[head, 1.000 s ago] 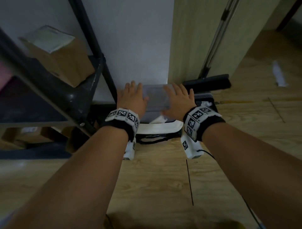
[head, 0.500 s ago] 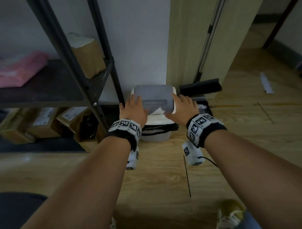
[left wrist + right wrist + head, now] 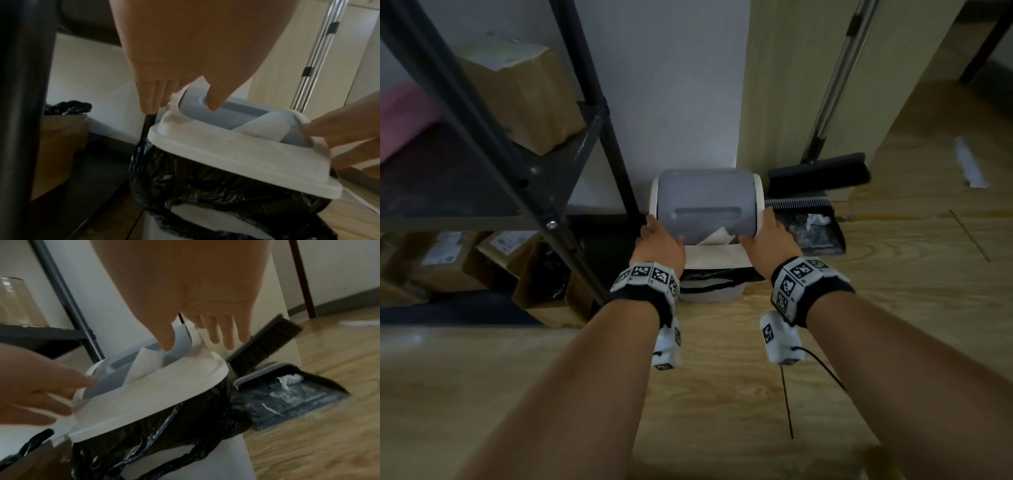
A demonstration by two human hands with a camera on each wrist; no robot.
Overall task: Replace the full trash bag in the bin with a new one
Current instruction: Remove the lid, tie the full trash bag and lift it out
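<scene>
A small white bin (image 3: 710,294) stands on the floor against the wall, with a black trash bag (image 3: 719,275) folded over its rim. Its white lid (image 3: 709,255) has a grey swing flap (image 3: 705,202), and white paper (image 3: 717,236) sticks out under the flap. My left hand (image 3: 659,240) holds the lid's left side, thumb on the flap and fingers down the outside (image 3: 180,97). At the lid's right side my right hand (image 3: 767,236) holds on, thumb against the flap and fingers spread past the edge (image 3: 197,337). In the wrist views the lid (image 3: 236,155) looks tilted above the bag (image 3: 205,183).
A black metal shelf (image 3: 571,192) with cardboard boxes (image 3: 527,92) stands close on the left. A broom (image 3: 822,171) and a dustpan (image 3: 811,226) with scraps sit right of the bin. Bare wooden floor (image 3: 722,394) lies in front, and a paper scrap (image 3: 969,164) lies far right.
My hands have slid from lying flat on top of the flap to the lid's two sides. My view has pulled back and up from the bin.
</scene>
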